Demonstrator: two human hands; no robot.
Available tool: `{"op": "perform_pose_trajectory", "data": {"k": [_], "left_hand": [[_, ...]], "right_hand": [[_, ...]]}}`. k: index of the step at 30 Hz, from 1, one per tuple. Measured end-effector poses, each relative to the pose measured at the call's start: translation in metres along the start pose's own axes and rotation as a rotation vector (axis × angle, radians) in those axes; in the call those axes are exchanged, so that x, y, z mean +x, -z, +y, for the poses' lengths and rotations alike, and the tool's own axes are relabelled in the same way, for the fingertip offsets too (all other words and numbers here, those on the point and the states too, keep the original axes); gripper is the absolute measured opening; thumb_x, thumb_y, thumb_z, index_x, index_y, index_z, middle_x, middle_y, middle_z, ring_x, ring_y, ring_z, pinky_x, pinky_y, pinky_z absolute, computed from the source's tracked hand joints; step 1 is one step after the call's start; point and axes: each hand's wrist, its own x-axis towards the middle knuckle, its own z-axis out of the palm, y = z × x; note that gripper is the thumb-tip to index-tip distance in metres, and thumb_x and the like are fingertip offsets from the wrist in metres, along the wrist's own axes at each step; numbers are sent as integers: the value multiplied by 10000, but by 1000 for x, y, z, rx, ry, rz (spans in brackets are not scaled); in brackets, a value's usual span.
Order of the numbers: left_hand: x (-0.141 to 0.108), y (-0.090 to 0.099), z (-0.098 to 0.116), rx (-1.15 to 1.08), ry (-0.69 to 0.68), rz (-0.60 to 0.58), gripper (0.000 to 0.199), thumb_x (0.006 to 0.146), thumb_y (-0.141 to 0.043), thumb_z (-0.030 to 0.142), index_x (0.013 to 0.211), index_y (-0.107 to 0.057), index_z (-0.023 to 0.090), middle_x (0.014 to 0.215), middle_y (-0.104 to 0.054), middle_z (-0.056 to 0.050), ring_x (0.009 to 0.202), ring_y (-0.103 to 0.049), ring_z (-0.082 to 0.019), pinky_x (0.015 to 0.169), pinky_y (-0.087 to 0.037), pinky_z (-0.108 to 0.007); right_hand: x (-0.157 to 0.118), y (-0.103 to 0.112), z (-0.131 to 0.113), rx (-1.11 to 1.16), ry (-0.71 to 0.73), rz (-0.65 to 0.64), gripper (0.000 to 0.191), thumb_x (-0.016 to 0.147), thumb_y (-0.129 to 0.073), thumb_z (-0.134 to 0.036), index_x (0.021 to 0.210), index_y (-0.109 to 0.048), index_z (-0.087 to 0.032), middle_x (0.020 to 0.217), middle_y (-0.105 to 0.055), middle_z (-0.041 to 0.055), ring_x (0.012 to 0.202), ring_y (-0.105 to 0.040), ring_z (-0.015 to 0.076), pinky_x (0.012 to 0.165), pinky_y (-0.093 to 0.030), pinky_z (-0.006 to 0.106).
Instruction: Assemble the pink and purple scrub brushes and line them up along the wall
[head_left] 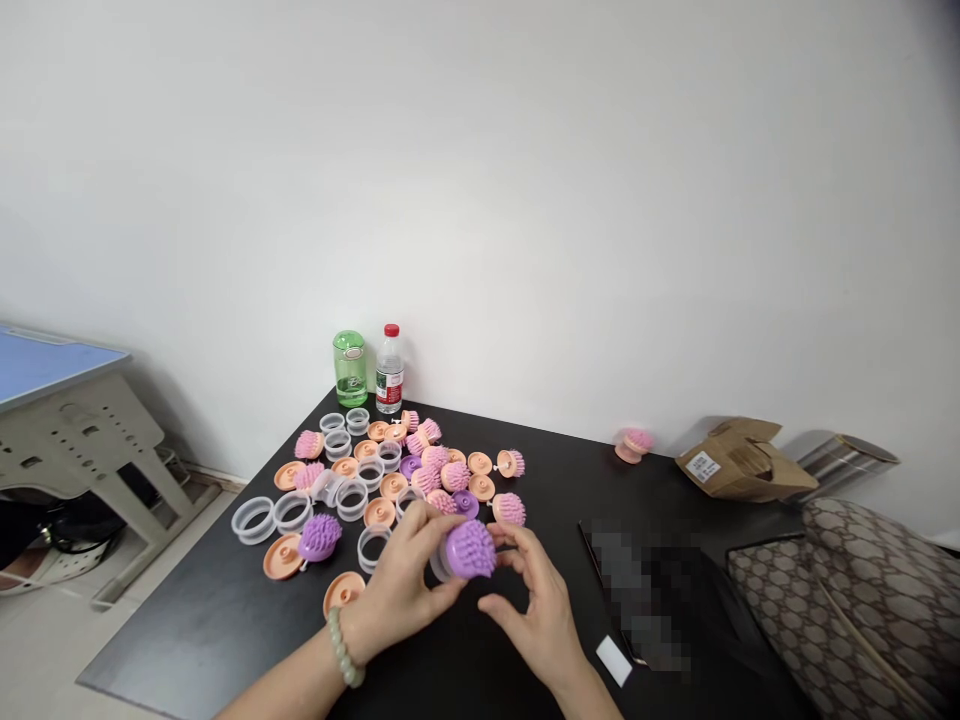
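My left hand (401, 580), with a beaded bracelet at the wrist, grips a purple bristled brush head (471, 549) together with a translucent plastic ring at its left side. The bristles face right. My right hand (536, 600) is at the brush head's right side, thumb and fingers apart; whether its fingertips touch the bristles I cannot tell. Left of my hands lie another purple brush head (320, 538), orange discs with a central peg (283, 556), and several translucent rings (253, 520). Behind my hands are several pink brush heads (454, 476) and a purple disc (465, 503).
A green bottle (350, 370) and a red-capped water bottle (389, 370) stand by the wall. To the right are an assembled pink brush (634, 445), a brown paper bag (739, 460), a clear cylinder (851, 465), a patterned bag (877, 590) and a small white block (614, 661).
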Motion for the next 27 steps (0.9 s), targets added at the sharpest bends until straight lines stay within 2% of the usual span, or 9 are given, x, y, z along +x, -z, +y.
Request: {"op": "perform_pose_trajectory", "data": {"k": [4, 7, 9, 12, 14, 16, 19, 23, 27], "left_hand": [[7, 9, -5, -283, 230, 255, 464, 788, -734, 246, 1208, -535, 237, 1133, -583, -71, 1066, -584, -269, 926, -491, -393], [10, 10, -9, -485, 389, 322, 527, 740, -790, 317, 1178, -515, 221, 1063, -582, -46, 998, -610, -248, 883, -514, -376], [10, 9, -10, -553, 426, 323, 550, 703, -823, 332, 1153, -526, 222, 1050, -578, -32, 989, -610, -238, 877, -516, -366], [11, 7, -7, -648, 436, 304, 594, 655, -860, 342, 1142, -537, 235, 1078, -582, -27, 1020, -603, -238, 866, -512, -346], [10, 6, -5, -707, 438, 258, 591, 654, -870, 336, 1134, -539, 240, 1067, -597, -21, 998, -607, -224, 850, -504, -327], [10, 6, -3, -750, 442, 209, 569, 666, -872, 324, 1119, -539, 240, 1034, -614, -12, 935, -609, -197, 817, -495, -304], [11, 6, -1, -816, 465, 174, 578, 648, -888, 314, 1104, -542, 237, 1010, -633, -9, 887, -609, -186, 782, -483, -290], [12, 7, 1, -913, 526, 129, 609, 586, -926, 311, 1069, -565, 227, 996, -642, -10, 887, -609, -187, 772, -467, -278], [11, 4, 2, -887, 517, 89, 621, 532, -956, 348, 1020, -596, 217, 948, -613, 10, 852, -572, -171, 733, -435, -252]], "right_hand": [[1, 5, 9, -93, -98, 89, 310, 943, -608, -375, 1215, -573, -231, 1027, -702, 79, 716, -723, 175, 701, -627, 321], [-3, -2, 16, -175, -63, 47, 279, 940, -592, -295, 1213, -596, -235, 1059, -689, 86, 740, -715, 183, 718, -631, 336], [-5, -12, 17, -240, -17, -30, 404, 912, -620, -253, 1311, -559, -244, 1180, -667, 113, 898, -717, 239, 797, -637, 391], [-6, -27, 16, -341, 54, -187, 644, 841, -653, -130, 1442, -461, -257, 1381, -592, 126, 1206, -601, 335, 967, -580, 518], [-6, -32, 16, -368, 92, -268, 683, 804, -627, -43, 1433, -481, -266, 1362, -613, 116, 1195, -594, 344, 966, -575, 547], [-6, -33, 17, -354, 97, -300, 660, 788, -598, -4, 1386, -534, -277, 1238, -669, 106, 1086, -639, 324, 908, -607, 527], [-5, -24, 20, -295, 34, -245, 615, 816, -595, -55, 1383, -540, -287, 1152, -675, 96, 1064, -654, 307, 897, -615, 494], [-3, -8, 17, -86, -73, -75, 513, 917, -574, -201, 1414, -473, -277, 1297, -598, 116, 1134, -660, 280, 940, -599, 439], [-4, -3, 7, 234, -45, -16, 441, 976, -541, -268, 1407, -451, -277, 1376, -495, 141, 1189, -645, 273, 996, -569, 426]]}}
